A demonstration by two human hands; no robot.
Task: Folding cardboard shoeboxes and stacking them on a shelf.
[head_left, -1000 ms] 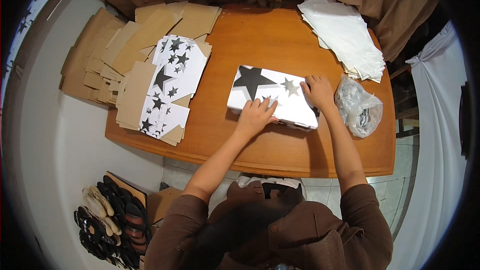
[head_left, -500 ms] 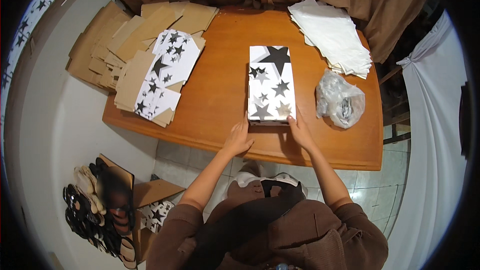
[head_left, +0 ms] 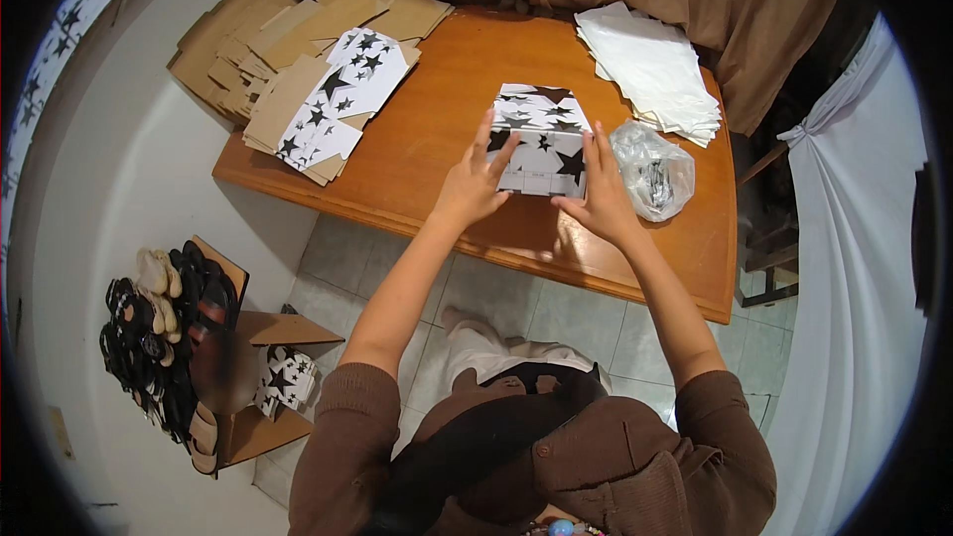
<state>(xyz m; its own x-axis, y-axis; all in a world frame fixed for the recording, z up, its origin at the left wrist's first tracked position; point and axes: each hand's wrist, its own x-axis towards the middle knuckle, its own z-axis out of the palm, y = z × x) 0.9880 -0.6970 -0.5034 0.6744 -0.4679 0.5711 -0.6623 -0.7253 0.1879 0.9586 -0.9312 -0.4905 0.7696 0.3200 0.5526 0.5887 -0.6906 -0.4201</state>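
the starred box [head_left: 544, 159] now shows its near end, left hand [head_left: 473, 187] and right hand [head_left: 606, 202] shifted farther forward.

Through my remote view, I can read no wording. A pale rectangular strip [head_left: 539, 183] on the near end of the white cardboard box with black stars [head_left: 541, 119] bears marks too small to decipher.

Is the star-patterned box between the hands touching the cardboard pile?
Apart: the head view shows bare brown tabletop between the star-patterned box and the cardboard pile.
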